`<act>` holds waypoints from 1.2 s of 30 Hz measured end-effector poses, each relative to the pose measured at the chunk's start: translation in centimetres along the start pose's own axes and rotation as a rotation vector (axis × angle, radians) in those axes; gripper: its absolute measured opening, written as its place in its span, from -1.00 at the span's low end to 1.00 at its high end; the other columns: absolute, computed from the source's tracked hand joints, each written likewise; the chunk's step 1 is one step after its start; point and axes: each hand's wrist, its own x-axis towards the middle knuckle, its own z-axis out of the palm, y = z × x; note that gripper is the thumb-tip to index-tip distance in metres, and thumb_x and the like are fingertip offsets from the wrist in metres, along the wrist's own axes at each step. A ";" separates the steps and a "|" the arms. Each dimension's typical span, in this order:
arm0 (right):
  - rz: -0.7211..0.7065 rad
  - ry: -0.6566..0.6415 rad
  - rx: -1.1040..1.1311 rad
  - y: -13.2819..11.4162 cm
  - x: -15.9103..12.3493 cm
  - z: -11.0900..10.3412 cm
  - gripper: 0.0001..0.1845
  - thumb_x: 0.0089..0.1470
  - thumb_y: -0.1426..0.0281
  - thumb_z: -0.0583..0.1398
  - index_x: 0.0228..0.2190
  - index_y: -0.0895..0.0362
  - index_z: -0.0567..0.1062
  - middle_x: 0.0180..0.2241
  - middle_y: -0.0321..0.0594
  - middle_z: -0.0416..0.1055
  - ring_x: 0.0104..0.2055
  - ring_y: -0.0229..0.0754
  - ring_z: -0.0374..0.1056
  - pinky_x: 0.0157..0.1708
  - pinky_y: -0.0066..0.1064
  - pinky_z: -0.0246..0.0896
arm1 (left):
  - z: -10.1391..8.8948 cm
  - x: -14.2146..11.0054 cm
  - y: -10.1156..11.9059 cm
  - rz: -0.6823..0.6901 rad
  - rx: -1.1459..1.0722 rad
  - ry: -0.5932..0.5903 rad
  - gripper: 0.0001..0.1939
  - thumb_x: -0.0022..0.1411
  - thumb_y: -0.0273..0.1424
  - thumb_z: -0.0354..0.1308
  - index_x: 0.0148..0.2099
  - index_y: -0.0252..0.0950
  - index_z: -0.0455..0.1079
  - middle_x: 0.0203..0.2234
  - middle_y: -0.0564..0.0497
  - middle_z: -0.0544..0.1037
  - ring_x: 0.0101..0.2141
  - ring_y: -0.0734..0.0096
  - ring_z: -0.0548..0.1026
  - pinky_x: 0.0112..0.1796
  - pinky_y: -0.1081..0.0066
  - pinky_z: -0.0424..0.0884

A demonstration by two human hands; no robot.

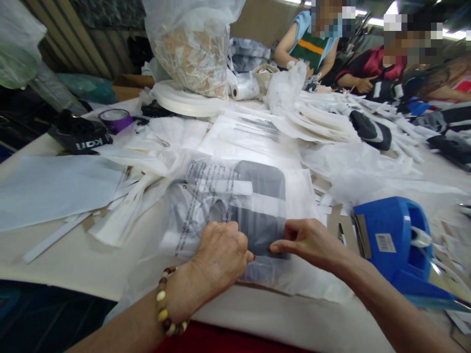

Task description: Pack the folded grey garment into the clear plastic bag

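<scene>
A clear plastic bag (pixel 198 211) printed with black text lies flat in front of me. Inside it is a folded grey item (pixel 261 179) with a white paper band (pixel 265 205) across it; its exact kind is hard to make out. My left hand (pixel 222 247) rests on the lower part of the bag, fingers curled in and closed on the film. At the item's lower right corner, my right hand (pixel 303 240) pinches the bag's edge between thumb and fingers. More clear film and white sheets lie beneath the bag.
A blue tape dispenser (pixel 393 245) stands at right. Purple tape (pixel 116 120), a black pouch (pixel 79 135) and a pale sheet (pixel 55 186) lie left. Behind are a large filled plastic bag (pixel 191 54) and dark folded items (pixel 370 130). Co-workers (pixel 311 44) sit at the far side.
</scene>
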 end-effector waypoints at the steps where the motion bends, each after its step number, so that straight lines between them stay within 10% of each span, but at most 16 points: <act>1: -0.041 0.114 0.056 0.4 -0.8 0.4 -0.64 -0.10 0.10 0.26 -0.65 0.10 0.39 -0.73 -0.37 0.29 -0.67 -0.31 0.20 -0.69 -0.49 0.00 | -0.1 0.0 0.0 0.000 0.000 -0.008 -0.72 0.16 -0.23 0.14 -0.48 -0.30 0.45 -0.53 -0.06 0.44 -0.42 0.20 0.46 -0.41 0.31 0.27; 4: -0.326 0.570 0.055 -0.2 -3.8 2.7 -0.88 0.10 0.38 0.13 -0.38 0.13 0.46 -0.46 -0.20 0.47 -0.39 -0.21 0.40 -0.39 -0.41 0.30 | -0.1 0.0 0.0 0.000 0.000 -0.005 -0.71 0.16 -0.22 0.14 -0.48 -0.31 0.45 -0.53 -0.07 0.44 -0.41 0.20 0.46 -0.40 0.31 0.27; 6: -0.565 0.650 -0.037 -1.5 -5.6 5.0 -0.76 0.09 0.51 0.10 -0.18 0.18 0.44 -0.26 -0.10 0.50 -0.14 -0.14 0.39 -0.13 -0.32 0.29 | 0.0 0.0 -0.1 -0.004 -0.009 0.004 -0.72 0.17 -0.24 0.12 -0.47 -0.31 0.46 -0.52 -0.07 0.44 -0.40 0.20 0.46 -0.40 0.31 0.28; 13: -0.669 0.648 -0.357 -2.0 -7.0 10.5 -0.54 0.06 0.62 -0.05 -0.01 0.30 0.37 0.06 -0.05 0.32 0.21 0.01 0.04 0.24 -0.01 -0.27 | -0.4 -1.2 -0.6 0.112 -0.018 0.060 -0.77 0.23 -0.37 0.01 -0.45 -0.30 0.38 -0.51 -0.03 0.43 -0.43 0.27 0.41 -0.42 0.32 0.30; 19: -0.672 0.649 -0.404 -1.1 -6.8 10.4 -0.52 0.06 0.62 -0.07 0.01 0.25 0.36 0.09 -0.05 0.26 0.25 0.00 -0.04 0.24 0.06 -0.32 | 0.4 -9.5 -5.0 0.230 -0.001 0.656 -0.57 0.24 -0.14 0.02 -0.01 -0.39 0.22 -0.16 -0.19 0.40 -0.13 0.17 0.35 -0.13 0.18 0.29; 23: -0.720 0.689 -0.412 -0.9 -6.5 10.6 -0.52 0.02 0.61 -0.03 -0.01 0.28 0.37 0.08 0.00 0.28 0.24 0.02 -0.04 0.25 0.04 -0.33 | 3.7 -14.0 -8.8 0.085 0.187 0.856 -0.52 0.11 -0.29 0.22 0.02 -0.37 0.17 -0.14 -0.23 0.35 -0.08 0.09 0.34 -0.08 0.11 0.29; 29: -0.757 0.680 -0.445 -0.3 -6.2 11.0 -0.44 -0.04 0.62 -0.02 0.05 0.31 0.31 0.10 0.02 0.23 0.24 0.03 -0.05 0.25 0.03 -0.33 | 6.4 -15.4 -11.2 0.194 0.215 0.713 -0.49 0.19 -0.10 0.04 0.04 -0.36 0.18 -0.06 -0.28 0.30 0.01 0.03 0.29 -0.01 0.03 0.27; 36: -0.739 0.674 -0.423 0.1 -6.2 11.1 -0.33 -0.01 0.60 -0.03 0.18 0.27 0.11 0.09 -0.02 0.25 0.19 -0.04 0.09 0.26 -0.08 -0.32 | 5.4 -14.6 -12.6 0.248 0.322 0.797 -0.54 0.10 -0.69 -0.01 0.01 -0.19 0.31 -0.08 -0.11 0.36 0.06 0.20 0.25 0.06 0.12 0.23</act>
